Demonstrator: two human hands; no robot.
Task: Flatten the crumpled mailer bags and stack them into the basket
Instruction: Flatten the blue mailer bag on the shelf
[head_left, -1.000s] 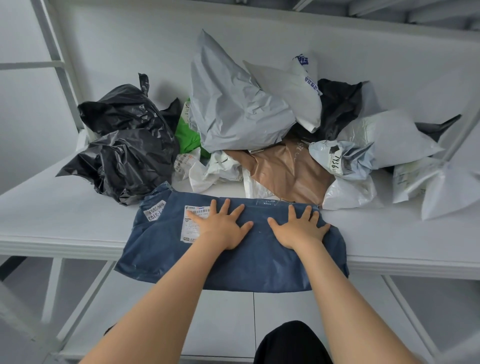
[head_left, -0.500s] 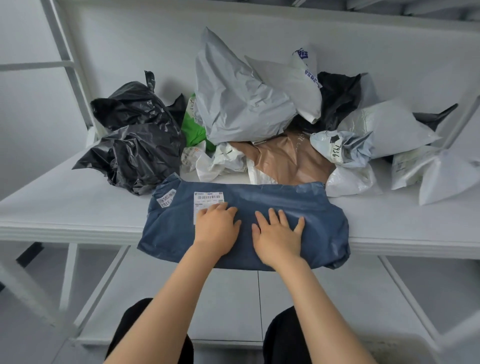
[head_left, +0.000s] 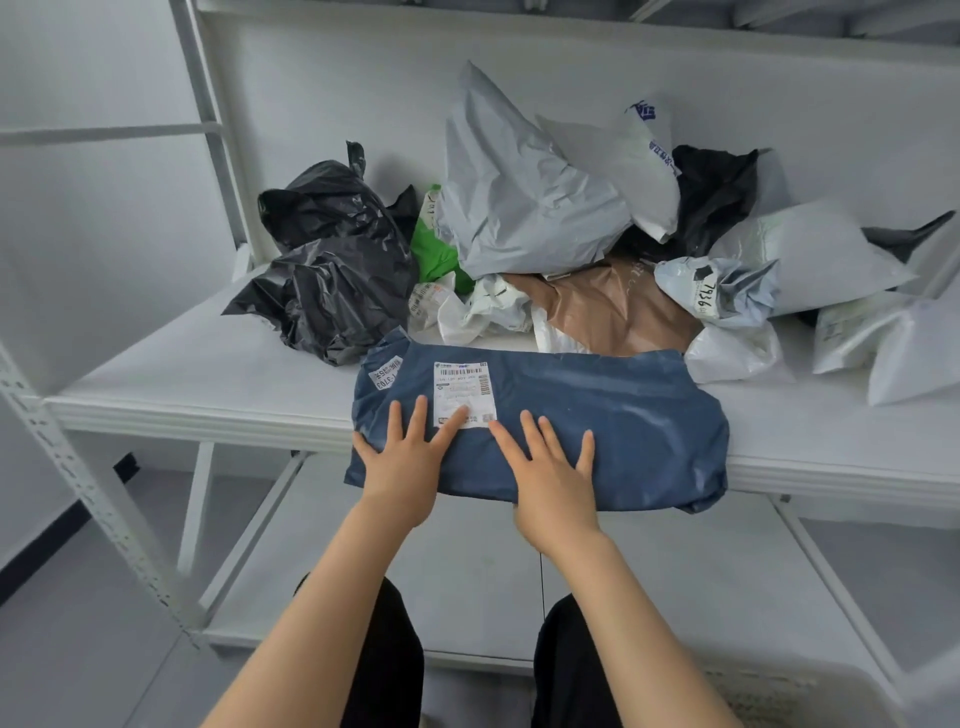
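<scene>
A blue mailer bag (head_left: 623, 415) with white labels lies flat at the front edge of the white shelf (head_left: 182, 379), its near edge hanging over. My left hand (head_left: 402, 462) presses on its left part with straight spread fingers, fingertips on the label. My right hand (head_left: 553, 475) presses flat beside it, near the bag's middle. Behind lies a heap of crumpled bags: black bags (head_left: 332, 260), a large grey bag (head_left: 519, 208), a brown bag (head_left: 608, 306), a green bag (head_left: 434, 254) and white ones (head_left: 810, 249). A white basket rim (head_left: 810, 686) shows at the bottom right.
A perforated shelf post (head_left: 88, 488) slants at the left. A lower shelf (head_left: 467, 571) runs below the bag. My dark-clothed legs (head_left: 384, 654) are at the bottom. More white bags (head_left: 893, 343) sit at the far right.
Both hands have slid back along the blue bag toward its near edge and the left hand has moved left. The bag has been drawn less far over the shelf edge.
</scene>
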